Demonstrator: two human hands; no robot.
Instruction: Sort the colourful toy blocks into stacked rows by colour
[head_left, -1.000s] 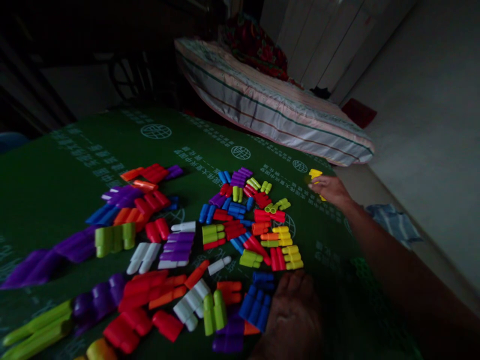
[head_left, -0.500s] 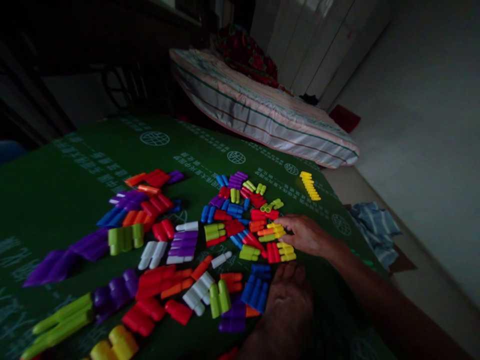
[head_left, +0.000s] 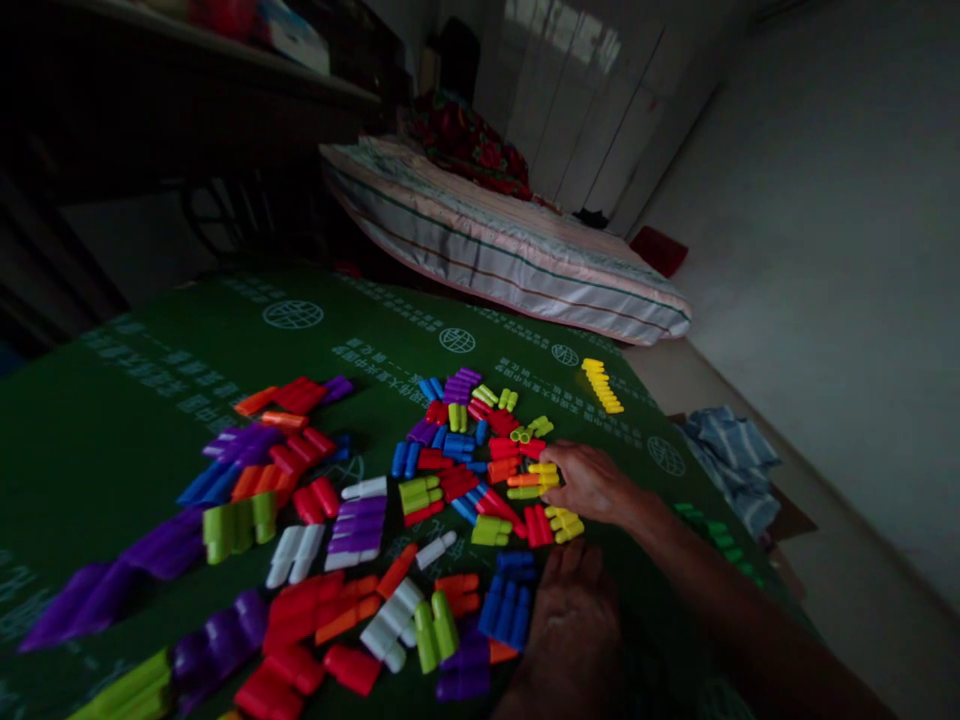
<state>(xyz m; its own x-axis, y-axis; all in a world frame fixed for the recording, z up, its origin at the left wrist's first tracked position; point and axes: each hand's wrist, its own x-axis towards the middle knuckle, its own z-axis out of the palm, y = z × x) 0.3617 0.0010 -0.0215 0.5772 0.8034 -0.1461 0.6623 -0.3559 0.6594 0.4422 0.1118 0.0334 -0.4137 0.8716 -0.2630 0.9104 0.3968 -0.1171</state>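
Note:
My right hand (head_left: 591, 482) reaches in from the right, with the yellow bullet-shaped building block (head_left: 547, 476) between its thumb and fingers. Orange and lime pieces touch that block's left side. Palm down on the table, my left hand (head_left: 574, 610) lies flat, and its fingers look stretched forward and a little dark. Just left of it are blue building blocks (head_left: 505, 612). Another yellow block (head_left: 565, 523), joined beside a red block (head_left: 537, 525), lies between my two hands.
Loose blocks in several colours cover the green table (head_left: 187, 340), including purple blocks (head_left: 356, 530) and white blocks (head_left: 295, 555). A yellow row (head_left: 602, 386) lies farther back, and a green row (head_left: 718, 543) sits by my right forearm. A bed (head_left: 510, 240) stands beyond.
My view has tilted up slightly and shifted right. My right hand has moved a little left and its fingers have closed in on the yellow block. My left hand has stayed in place.

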